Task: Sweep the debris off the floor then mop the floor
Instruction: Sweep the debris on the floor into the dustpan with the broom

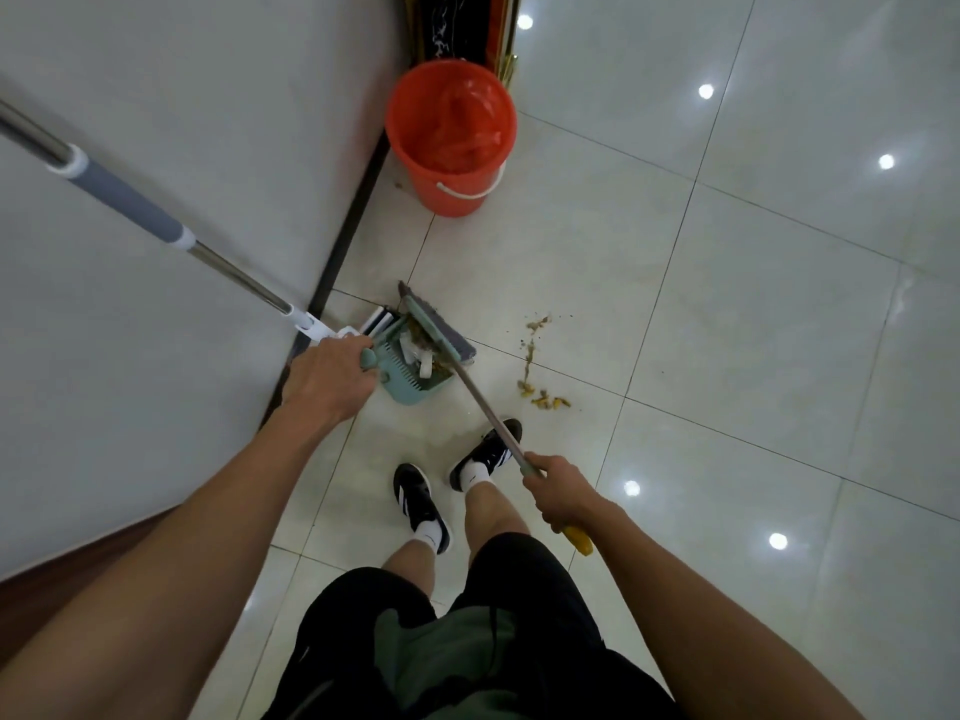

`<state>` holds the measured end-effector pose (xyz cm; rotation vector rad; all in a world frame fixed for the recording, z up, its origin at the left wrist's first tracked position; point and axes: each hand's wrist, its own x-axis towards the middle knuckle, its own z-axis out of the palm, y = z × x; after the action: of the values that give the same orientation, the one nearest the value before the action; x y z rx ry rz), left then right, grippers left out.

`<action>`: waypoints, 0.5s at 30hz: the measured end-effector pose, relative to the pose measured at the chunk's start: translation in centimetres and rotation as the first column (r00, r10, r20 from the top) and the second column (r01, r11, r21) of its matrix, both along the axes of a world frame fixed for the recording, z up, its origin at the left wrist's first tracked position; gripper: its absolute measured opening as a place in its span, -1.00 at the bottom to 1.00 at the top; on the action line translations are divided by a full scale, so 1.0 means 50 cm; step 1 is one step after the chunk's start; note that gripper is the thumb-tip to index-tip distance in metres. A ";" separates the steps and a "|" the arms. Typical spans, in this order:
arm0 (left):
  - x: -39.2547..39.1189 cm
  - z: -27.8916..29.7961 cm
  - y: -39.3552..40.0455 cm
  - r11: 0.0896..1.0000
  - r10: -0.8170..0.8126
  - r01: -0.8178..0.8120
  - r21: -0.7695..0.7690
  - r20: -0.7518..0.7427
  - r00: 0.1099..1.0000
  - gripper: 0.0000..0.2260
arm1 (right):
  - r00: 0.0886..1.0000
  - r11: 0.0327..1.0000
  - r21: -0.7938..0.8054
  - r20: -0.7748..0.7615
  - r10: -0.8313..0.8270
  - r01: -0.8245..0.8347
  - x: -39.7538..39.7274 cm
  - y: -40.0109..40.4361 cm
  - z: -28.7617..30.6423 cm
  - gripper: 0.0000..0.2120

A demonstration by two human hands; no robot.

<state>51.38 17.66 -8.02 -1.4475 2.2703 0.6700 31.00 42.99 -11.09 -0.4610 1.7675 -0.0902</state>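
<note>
We stand on a glossy pale tiled floor (727, 314) hemmed on our left by a grey wall (208, 122) with a dark baseboard (353, 215); the tiles run open to our right. Ahead, a round orange plastic bucket (451, 140) sits near the baseboard. Our left hand (332, 379), arm stretched forward, curls its fingers round the handle of a teal plastic dustpan (410, 371) just beside the wall. Our right hand (563, 493) grips a long-handled broom (441, 330), fingers wrapped tight, its head at the pan's mouth. Yellowish debris (535, 366) lies scattered right of it. A steel-handled mop (130, 200) leans along the wall.
</note>
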 end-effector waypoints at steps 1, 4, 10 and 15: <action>0.008 0.002 0.004 1.000 0.009 -0.009 0.004 -0.010 1.000 -0.71 | 1.000 1.000 0.004 0.004 -0.024 0.024 0.007 0.008 0.002 -0.60; 0.032 0.005 0.013 0.999 0.040 -0.040 0.000 -0.072 0.997 -0.79 | 0.997 0.997 0.006 0.010 -0.072 0.072 0.024 0.031 0.017 -0.62; 0.074 0.005 0.037 0.999 0.046 -0.048 -0.014 -0.113 0.993 -0.86 | 0.990 0.990 -0.009 -0.018 -0.140 0.140 0.046 0.080 0.052 -0.60; 0.104 0.006 0.071 1.000 -0.011 0.009 -0.022 -0.100 0.995 -0.85 | 0.983 0.986 -0.044 -0.087 -0.163 0.160 0.079 0.098 0.084 -0.61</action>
<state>56.56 21.18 -7.70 -1.4416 2.3657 0.7321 34.94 47.88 -6.88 -0.3517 1.8932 -0.2194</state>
